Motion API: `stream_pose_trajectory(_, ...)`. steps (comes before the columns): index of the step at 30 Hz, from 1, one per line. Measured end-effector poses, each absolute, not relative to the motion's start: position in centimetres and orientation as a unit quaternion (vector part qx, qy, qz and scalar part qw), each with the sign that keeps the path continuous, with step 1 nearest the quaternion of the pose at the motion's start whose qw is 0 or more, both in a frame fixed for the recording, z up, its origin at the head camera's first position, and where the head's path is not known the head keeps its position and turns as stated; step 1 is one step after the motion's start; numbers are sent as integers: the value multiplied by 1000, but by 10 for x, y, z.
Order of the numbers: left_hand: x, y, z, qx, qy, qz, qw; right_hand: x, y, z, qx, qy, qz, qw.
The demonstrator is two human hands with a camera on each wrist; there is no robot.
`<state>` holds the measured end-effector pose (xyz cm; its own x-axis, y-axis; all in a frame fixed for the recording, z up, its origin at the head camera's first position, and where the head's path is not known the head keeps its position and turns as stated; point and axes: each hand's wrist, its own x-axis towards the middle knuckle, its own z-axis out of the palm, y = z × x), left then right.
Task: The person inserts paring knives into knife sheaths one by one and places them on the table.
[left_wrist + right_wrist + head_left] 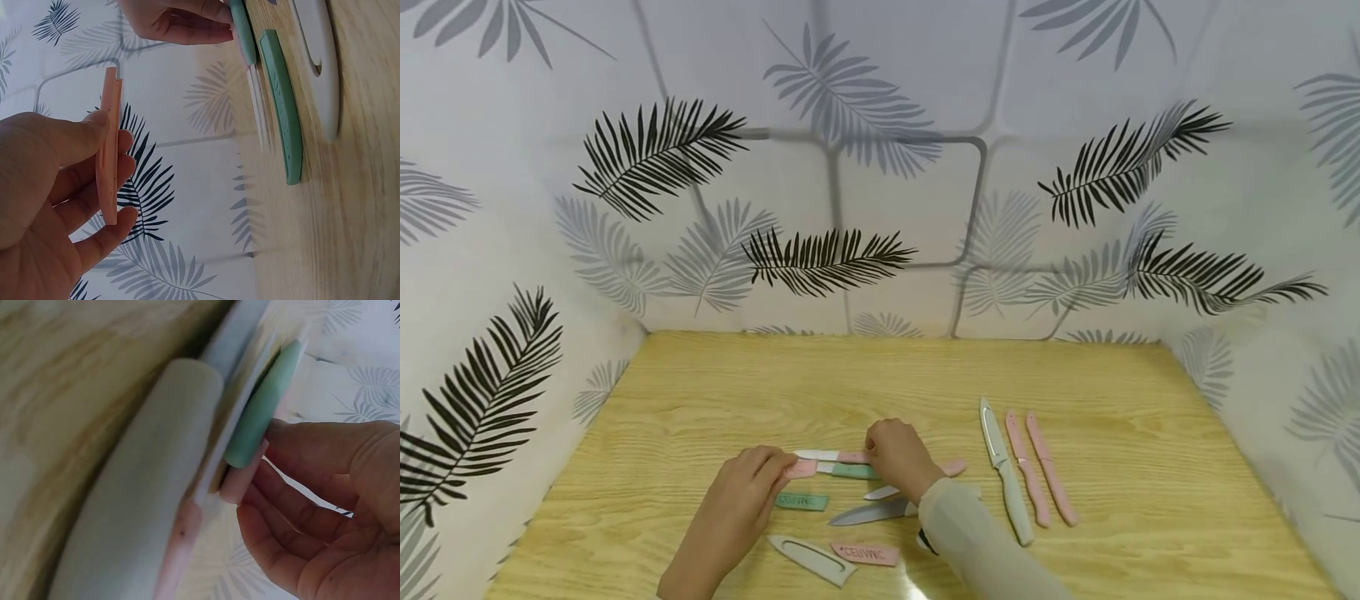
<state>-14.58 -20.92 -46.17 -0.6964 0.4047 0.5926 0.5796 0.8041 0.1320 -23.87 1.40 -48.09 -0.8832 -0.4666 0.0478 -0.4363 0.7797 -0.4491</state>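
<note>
- The right arm [977, 542] wears a long, loose sleeve in a pale cream colour.
- A dark band [927, 543] peeks out near the sleeve.
- The left hand [741, 492] is bare, with no sleeve showing.

A light wooden table [715, 392] carries everything. On the right lie a grey-handled knife [1004, 471] and two pink knives [1039, 468] side by side. Near the front edge sit a white sheath [812, 559], a pink sheath [865, 554] and a green sheath [802, 501]. A bare grey blade [868, 513] lies mid-table, perhaps touching another knife.
</note>
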Motion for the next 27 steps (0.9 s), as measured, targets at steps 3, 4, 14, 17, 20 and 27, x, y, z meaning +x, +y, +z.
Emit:
stream_pose_trajectory(3, -145, -209, -463, -267, -910, -157, 275, -241, 16, -485, -249, 941, -229, 27)
stream_pose_trajectory(4, -146, -209, -463, -266, -910, -159, 276, -241, 16, -486, -252, 940, -228, 28)
stream_pose_trajectory(14, -145, -211, -465, -253, -916, -150, 274, -249, 20, -494, -299, 932, -206, 14)
stream_pose_trajectory(17, -146, -211, -465, -262, -910, -166, 277, -248, 21, -493, -311, 929, -198, 6)
stream_pose_trajectory(20, -146, -212, -465, -274, -901, -180, 285, -248, 21, -492, -320, 925, -203, -1)
stream_pose_trajectory(27, -146, -213, -465, -275, -899, -183, 288, -245, 23, -485, -327, 920, -216, -13)
